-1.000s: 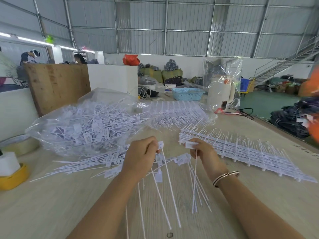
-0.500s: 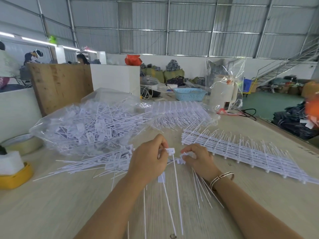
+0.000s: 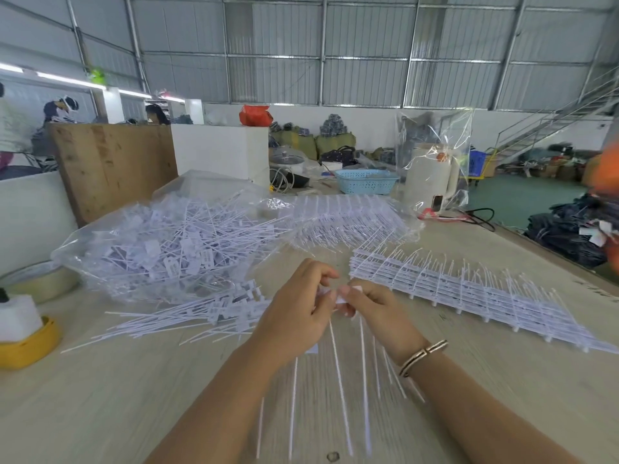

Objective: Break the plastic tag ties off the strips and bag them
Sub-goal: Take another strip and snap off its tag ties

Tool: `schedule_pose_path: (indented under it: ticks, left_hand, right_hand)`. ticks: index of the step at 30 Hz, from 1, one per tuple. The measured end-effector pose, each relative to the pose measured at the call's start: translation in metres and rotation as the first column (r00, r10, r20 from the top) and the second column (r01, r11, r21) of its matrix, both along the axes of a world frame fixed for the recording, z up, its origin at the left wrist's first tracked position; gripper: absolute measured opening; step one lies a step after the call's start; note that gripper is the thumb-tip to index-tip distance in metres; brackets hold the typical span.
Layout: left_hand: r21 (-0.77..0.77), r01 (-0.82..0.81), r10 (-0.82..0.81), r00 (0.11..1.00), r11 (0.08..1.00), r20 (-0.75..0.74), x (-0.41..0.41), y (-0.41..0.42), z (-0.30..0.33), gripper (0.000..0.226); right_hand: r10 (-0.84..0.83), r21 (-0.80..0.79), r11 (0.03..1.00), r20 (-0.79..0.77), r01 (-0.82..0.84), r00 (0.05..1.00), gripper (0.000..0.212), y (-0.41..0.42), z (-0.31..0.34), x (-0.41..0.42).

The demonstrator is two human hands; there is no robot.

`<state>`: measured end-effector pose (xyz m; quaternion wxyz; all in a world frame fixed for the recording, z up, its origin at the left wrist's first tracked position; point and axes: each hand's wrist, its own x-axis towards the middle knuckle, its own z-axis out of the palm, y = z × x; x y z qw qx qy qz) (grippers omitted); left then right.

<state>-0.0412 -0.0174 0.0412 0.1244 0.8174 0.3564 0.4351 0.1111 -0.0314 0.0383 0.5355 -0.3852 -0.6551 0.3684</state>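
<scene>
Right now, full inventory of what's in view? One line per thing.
loose tag ties: one pile, white, on the table left of the hands
clear bag of ties: one, transparent, far left of the table
tie strips: one stack, white, table right of the hands
second clear bag: one, holds white strips, behind the stack
held ties: several, white, stems hanging toward the camera
table: one, pale wood
tape roll: one, beige, left edge
yellow holder: one, left edge
blue basket: one, far end
white kettle: one, under clear plastic
bracelet: one, metallic, right wrist
left hand: pinches tie heads
right hand: pinches tie heads
</scene>
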Motion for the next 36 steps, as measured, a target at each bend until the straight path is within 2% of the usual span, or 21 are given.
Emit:
schedule_pose_path:
  ticks: [2, 7, 13, 20, 23, 26, 28, 30, 34, 36]
  left_hand:
    - [-0.014, -0.064, 0.064, 0.998, 0.998, -0.018, -0.003, 0.001, 0.001, 0.010]
    - [0.019, -0.187, 0.187, 0.958, 0.982, -0.216, -0.003, 0.002, 0.003, 0.041]
    - [0.034, -0.181, 0.184, 0.961, 0.983, -0.207, -0.003, 0.004, 0.004, 0.042]
    - [-0.156, -0.115, 0.126, 0.990, 0.981, 0.059, -0.003, 0.009, 0.001, 0.039]
    - [-0.183, -0.109, 0.128, 0.987, 0.977, 0.094, -0.001, 0.009, 0.002, 0.039]
    - [-0.267, -0.113, 0.168, 0.967, 0.957, 0.193, -0.002, 0.011, 0.004, 0.039]
    - [-0.328, -0.112, 0.212, 0.935, 0.938, 0.286, -0.008, 0.013, 0.007, 0.040]
    - [-0.294, -0.138, 0.231, 0.922, 0.946, 0.311, -0.014, 0.013, 0.007, 0.041]
    - [-0.173, -0.230, 0.256, 0.955, 0.958, 0.149, -0.015, 0.010, 0.002, 0.038]
    - [-0.132, -0.245, 0.256, 0.964, 0.961, 0.078, -0.013, 0.010, 0.001, 0.035]
  right_hand:
    - [-0.033, -0.004, 0.999, -0.064, 0.033, 0.997, 0.030, 0.000, 0.000, 0.004]
    - [0.057, -0.062, 0.997, 0.088, -0.052, 0.995, 0.027, -0.004, -0.003, 0.002]
    - [0.038, -0.023, 0.999, 0.152, -0.035, 0.988, 0.017, 0.000, -0.004, 0.002]
    - [-0.132, 0.253, 0.964, 0.212, 0.076, 0.968, 0.012, 0.005, -0.006, -0.002]
    - [-0.194, 0.349, 0.931, 0.225, 0.107, 0.955, 0.012, 0.006, -0.007, -0.005]
    - [-0.252, 0.388, 0.903, 0.135, 0.183, 0.958, 0.013, 0.007, -0.003, -0.004]
    - [-0.270, 0.305, 0.915, -0.021, 0.264, 0.963, 0.018, 0.009, 0.000, 0.005]
    - [-0.262, 0.181, 0.945, -0.083, 0.273, 0.962, 0.023, 0.010, -0.001, 0.014]
    - [-0.248, -0.009, 0.969, 0.040, 0.248, 0.968, 0.029, 0.013, -0.013, 0.022]
    - [-0.261, -0.041, 0.964, 0.025, 0.262, 0.965, 0.029, 0.016, -0.016, 0.023]
